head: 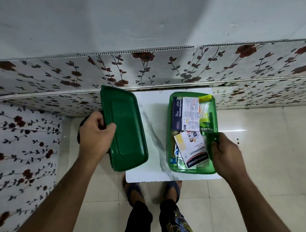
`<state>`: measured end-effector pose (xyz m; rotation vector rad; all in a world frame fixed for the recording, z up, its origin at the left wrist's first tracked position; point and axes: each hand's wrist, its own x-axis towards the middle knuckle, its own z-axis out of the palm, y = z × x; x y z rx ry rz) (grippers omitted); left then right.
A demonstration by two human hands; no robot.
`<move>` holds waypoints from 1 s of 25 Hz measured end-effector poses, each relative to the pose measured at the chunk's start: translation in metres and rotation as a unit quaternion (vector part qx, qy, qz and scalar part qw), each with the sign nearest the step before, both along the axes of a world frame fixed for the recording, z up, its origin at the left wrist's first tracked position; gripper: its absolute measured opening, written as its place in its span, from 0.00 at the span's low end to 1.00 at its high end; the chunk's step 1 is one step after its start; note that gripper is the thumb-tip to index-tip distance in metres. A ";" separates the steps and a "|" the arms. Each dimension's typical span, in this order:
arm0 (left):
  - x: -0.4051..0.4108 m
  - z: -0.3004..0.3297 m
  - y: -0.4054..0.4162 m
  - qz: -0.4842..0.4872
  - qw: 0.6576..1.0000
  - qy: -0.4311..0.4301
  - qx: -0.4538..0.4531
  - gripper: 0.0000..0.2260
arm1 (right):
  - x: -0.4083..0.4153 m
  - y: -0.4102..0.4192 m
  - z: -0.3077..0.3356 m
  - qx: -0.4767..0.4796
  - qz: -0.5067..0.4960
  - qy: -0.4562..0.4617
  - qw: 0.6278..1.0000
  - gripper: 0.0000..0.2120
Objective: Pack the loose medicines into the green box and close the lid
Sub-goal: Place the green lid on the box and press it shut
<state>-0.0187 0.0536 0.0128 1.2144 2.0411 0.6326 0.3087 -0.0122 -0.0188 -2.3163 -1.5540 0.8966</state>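
A translucent green plastic box [172, 134], rectangular with rounded corners, is seen on a white marble-patterned board [153, 126], its long axis running from the person toward the floral-papered wall [150, 70]. The box is gripped at its right rim by the right hand [224, 152], fingers curled over the edge. Inside are packed medicines: a Hansaplast plaster packet [196, 158] lying askew at the near end, a dark blue dressings carton [177, 115] and a white printed carton [190, 115] at the far end, foil strips along the left wall. The matching green lid [125, 130], smooth and glossy with a raised centre panel, is held tilted to the left of the box, clasped at its left edge by the left hand [95, 132]. Box and lid are apart.
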 end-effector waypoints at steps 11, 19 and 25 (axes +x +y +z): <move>0.049 0.057 -0.003 -0.115 0.973 0.153 0.128 0.11 | -0.057 0.009 0.018 0.047 0.056 -0.042 0.996 0.18; 0.103 0.070 0.010 -0.190 0.964 0.171 0.076 0.19 | -0.089 0.009 0.086 -0.058 0.108 0.423 0.898 0.22; 0.089 0.021 0.010 -0.015 0.999 -0.029 0.018 0.15 | -0.070 -0.001 0.062 -0.010 -0.134 0.435 0.890 0.19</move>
